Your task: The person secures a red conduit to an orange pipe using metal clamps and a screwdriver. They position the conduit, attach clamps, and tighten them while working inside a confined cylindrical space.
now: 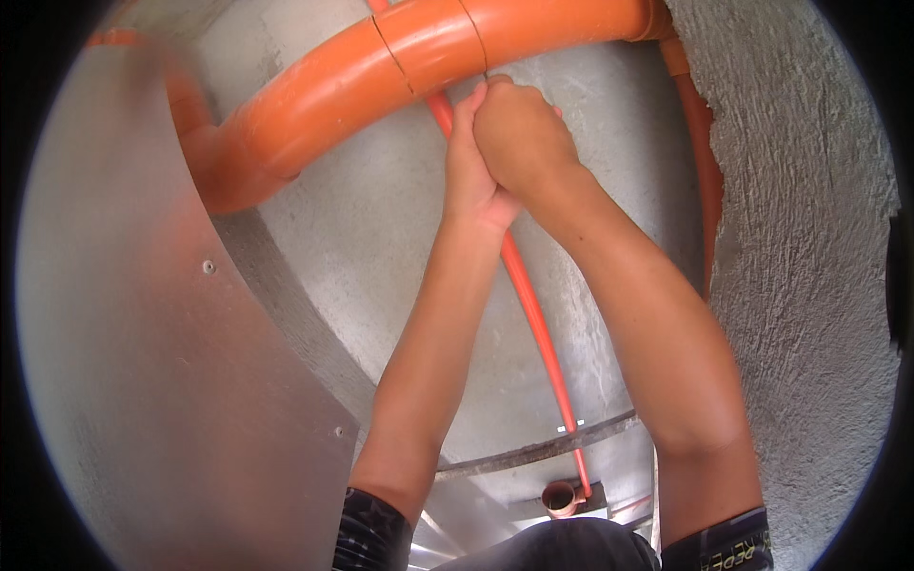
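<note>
Both my arms reach up to the underside of a thick orange pipe (333,90), where my hands meet. My right hand (524,138) is closed in a fist, its knuckles toward me, just below a thin dark line (476,38) that crosses the pipe. Against its left side presses my left hand (468,171), thumb pointing up and fingers mostly hidden behind the right. What the two hands grip cannot be made out. A second thin dark line (390,57) crosses the pipe further left. Behind my hands runs a slim red-orange conduit (533,314) along the grey concrete surface.
A smooth grey metal panel (171,333) with rivets fills the left side. Rough grey plaster wall (809,238) stands close on the right. Below, a dark bar (533,455) crosses the conduit, near an open round pipe end (559,497).
</note>
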`<state>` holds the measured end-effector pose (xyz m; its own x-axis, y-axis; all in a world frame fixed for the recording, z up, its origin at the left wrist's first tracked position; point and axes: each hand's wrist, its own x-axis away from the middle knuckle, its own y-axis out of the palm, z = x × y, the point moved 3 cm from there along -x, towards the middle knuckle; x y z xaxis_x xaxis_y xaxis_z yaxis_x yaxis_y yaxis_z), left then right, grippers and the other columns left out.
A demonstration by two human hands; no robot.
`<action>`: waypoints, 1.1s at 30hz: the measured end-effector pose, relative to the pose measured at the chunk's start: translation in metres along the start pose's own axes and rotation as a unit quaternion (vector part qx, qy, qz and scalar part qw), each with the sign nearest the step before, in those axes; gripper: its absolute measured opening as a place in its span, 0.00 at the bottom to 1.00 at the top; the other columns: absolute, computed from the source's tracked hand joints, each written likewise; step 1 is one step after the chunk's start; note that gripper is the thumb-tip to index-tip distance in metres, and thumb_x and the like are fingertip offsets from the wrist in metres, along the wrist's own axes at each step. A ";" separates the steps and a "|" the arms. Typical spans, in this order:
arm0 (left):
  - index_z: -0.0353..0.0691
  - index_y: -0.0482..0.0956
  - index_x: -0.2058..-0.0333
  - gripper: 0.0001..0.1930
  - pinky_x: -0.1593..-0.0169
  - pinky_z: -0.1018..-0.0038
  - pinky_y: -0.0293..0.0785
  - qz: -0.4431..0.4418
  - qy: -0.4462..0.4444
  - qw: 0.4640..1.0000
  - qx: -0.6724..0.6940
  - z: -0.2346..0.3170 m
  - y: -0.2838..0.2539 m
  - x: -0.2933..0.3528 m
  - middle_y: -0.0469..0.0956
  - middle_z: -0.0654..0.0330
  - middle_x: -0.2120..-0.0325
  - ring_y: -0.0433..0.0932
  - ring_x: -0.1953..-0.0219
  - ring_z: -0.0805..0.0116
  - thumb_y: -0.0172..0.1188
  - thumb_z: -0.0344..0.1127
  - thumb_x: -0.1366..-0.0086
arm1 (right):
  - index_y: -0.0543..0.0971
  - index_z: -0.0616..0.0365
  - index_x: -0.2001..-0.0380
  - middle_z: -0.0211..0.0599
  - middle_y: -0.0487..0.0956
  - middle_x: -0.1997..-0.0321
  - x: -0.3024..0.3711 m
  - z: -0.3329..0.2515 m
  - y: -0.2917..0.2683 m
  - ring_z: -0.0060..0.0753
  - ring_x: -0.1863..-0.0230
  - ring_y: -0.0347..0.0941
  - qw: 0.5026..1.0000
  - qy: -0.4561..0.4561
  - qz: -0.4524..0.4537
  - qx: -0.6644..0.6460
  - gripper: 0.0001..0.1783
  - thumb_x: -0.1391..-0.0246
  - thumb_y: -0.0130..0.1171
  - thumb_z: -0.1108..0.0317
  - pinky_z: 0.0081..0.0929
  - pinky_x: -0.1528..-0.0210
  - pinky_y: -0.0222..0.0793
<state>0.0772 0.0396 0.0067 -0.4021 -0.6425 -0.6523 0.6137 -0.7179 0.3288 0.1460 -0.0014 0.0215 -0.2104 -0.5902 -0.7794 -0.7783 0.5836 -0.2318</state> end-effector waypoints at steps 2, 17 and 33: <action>0.36 0.77 0.50 0.23 0.44 0.53 0.79 -0.018 0.010 1.000 -0.008 -0.001 0.001 0.000 0.81 0.49 0.56 0.82 0.51 0.50 0.53 0.54 0.24 | 0.78 0.68 0.53 0.61 0.85 0.59 -0.002 0.001 0.000 0.62 0.57 0.84 1.000 -0.022 0.020 0.006 0.15 0.34 0.47 0.69 0.51 0.55 0.81; 0.43 0.75 0.46 0.22 0.44 0.66 0.75 -0.018 0.027 0.998 -0.049 -0.006 0.010 0.003 0.79 0.61 0.51 0.77 0.47 0.66 0.54 0.55 0.25 | 0.77 0.72 0.57 0.64 0.84 0.62 -0.006 0.007 -0.010 0.62 0.59 0.84 0.998 -0.055 -0.006 -0.015 0.14 0.33 0.48 0.70 0.48 0.57 0.81; 0.34 0.82 0.55 0.17 0.55 0.66 0.79 0.059 0.208 0.660 -0.719 0.081 0.031 0.067 0.85 0.53 0.64 0.83 0.59 0.60 0.69 0.42 0.32 | 0.81 0.66 0.76 0.58 0.82 0.69 -0.014 0.007 -0.003 0.61 0.64 0.80 0.975 -0.206 0.070 0.038 0.08 0.46 0.59 0.73 0.50 0.62 0.76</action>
<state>0.0143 -0.0470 0.0283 -0.2551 -0.3271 -0.9099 0.7549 0.5207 -0.3988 0.1552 0.0092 0.0288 -0.0432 -0.2369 -0.9706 -0.7100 0.6908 -0.1370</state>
